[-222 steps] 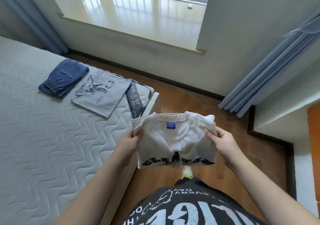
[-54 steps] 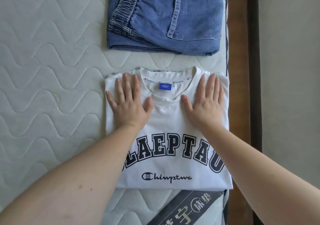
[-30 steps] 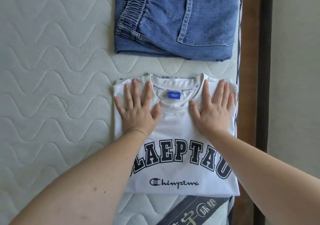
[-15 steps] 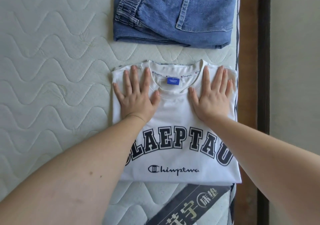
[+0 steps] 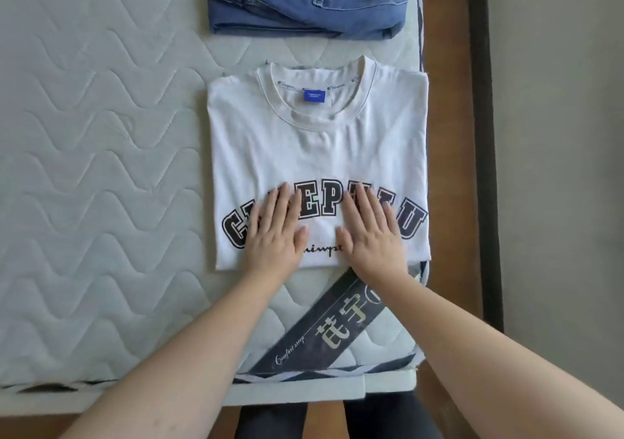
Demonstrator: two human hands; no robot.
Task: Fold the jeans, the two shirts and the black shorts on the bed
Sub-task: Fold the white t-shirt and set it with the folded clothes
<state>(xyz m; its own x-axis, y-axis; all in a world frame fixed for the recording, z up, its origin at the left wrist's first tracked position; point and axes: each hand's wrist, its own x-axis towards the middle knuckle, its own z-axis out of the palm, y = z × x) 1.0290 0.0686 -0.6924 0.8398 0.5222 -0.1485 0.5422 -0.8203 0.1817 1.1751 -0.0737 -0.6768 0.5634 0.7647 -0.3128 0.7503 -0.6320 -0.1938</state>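
Note:
A folded white shirt (image 5: 317, 154) with dark block letters and a blue neck label lies flat near the mattress's right edge. My left hand (image 5: 275, 232) and my right hand (image 5: 371, 232) rest palm down, fingers spread, on the shirt's lower part over the lettering. Folded blue jeans (image 5: 304, 2) lie just beyond the shirt, cut off by the top of the frame. A sliver of grey fabric shows at the white shirt's collar edge, underneath it. The black shorts are not in view.
The quilted grey-white mattress (image 5: 101, 168) stretches to the left. A dark label band (image 5: 320, 327) crosses its near right corner. A strip of wooden floor (image 5: 449, 168) and a dark skirting run along the bed's right side, next to a wall.
Both hands have slid from beside the collar down to the lettering near the shirt's bottom edge. The view has shifted so the jeans sit higher in the frame.

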